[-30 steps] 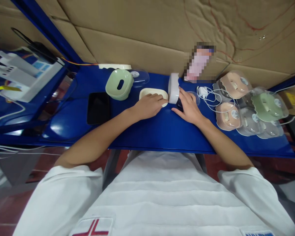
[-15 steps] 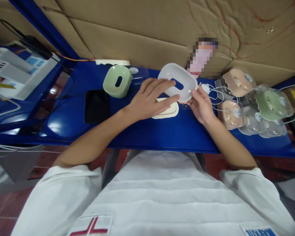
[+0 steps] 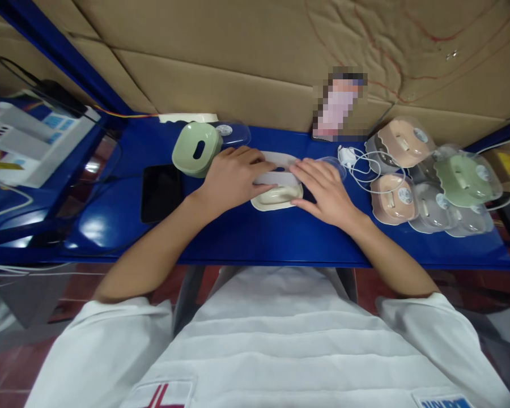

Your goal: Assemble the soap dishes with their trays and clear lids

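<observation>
Two bare hands meet over a pale grey plastic dish [image 3: 276, 179], smooth, round-cornered and slotted, at the middle of a glossy blue table [image 3: 255, 241]. A cream dish [image 3: 279, 196], shallow and wavy-rimmed, sits directly before it. The left hand [image 3: 233, 175] bends over the grey dish's left end, thumb apart from the fingers; the right hand [image 3: 325, 190] lies palm down at its right end, fingers stretched across, thumb at the cream rim. Whether either is clamped on the plastic cannot be told. The fingers cover both ends of the grey dish; a clear lid [image 3: 335, 166] is partly hidden behind the right hand, and pixelation masks an upright object [image 3: 340, 107] against creased cardboard [image 3: 216, 62].
</observation>
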Demonstrator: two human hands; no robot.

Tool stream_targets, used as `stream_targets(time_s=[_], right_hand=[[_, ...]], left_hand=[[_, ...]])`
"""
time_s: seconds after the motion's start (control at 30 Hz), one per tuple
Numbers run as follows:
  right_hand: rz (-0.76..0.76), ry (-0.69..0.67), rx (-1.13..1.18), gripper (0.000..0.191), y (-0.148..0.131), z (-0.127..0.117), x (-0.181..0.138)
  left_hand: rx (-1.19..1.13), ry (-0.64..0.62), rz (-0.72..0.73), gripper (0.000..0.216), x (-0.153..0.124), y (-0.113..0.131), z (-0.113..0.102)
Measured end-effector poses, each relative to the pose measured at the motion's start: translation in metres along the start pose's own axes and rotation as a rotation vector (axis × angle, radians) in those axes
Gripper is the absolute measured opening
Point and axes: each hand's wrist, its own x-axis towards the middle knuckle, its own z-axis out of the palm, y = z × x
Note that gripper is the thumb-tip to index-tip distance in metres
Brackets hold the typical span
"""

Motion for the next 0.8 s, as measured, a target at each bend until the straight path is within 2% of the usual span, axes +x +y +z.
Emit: stream_targets(time_s=[0.1, 0.2, 0.33, 0.4, 0.5, 0.6, 0.7, 0.8], right_hand=[[-0.047, -0.053, 0.01, 0.075, 0.0, 0.009, 0.0], [-0.067, -0.094, 0.037, 0.063, 0.006, 0.017, -0.001], [-0.104, -0.135, 0.058, 0.054, 0.012, 0.021, -0.001], [-0.114, -0.142, 0.045, 0.051, 0.011, 0.022, 0.0], [-0.127, -0.132, 0.004, 0.049, 0.01, 0.024, 0.002], [-0.127, -0.128, -0.038, 0.049, 0.01, 0.025, 0.005], [-0.102, -0.142, -0.067, 0.048, 0.008, 0.027, 0.009], [-0.078, -0.181, -0.054, 0.049, 0.006, 0.026, 0.011]], left_hand=[[0.033, -0.036, 0.019, 0.037, -0.001, 0.006, 0.005], [0.019, -0.112, 0.054, 0.035, -0.005, 0.011, 0.009], [-0.03, -0.29, 0.099, 0.052, -0.012, 0.012, 0.003], [-0.019, -0.325, 0.116, 0.056, -0.015, 0.01, 0.0], [0.006, -0.29, 0.143, 0.046, -0.017, 0.004, 0.003], [-0.018, -0.214, 0.182, 0.032, -0.02, -0.007, 0.016], [-0.09, -0.108, 0.196, 0.028, -0.025, -0.019, 0.03], [-0.168, -0.058, 0.183, 0.029, -0.029, -0.027, 0.039]])
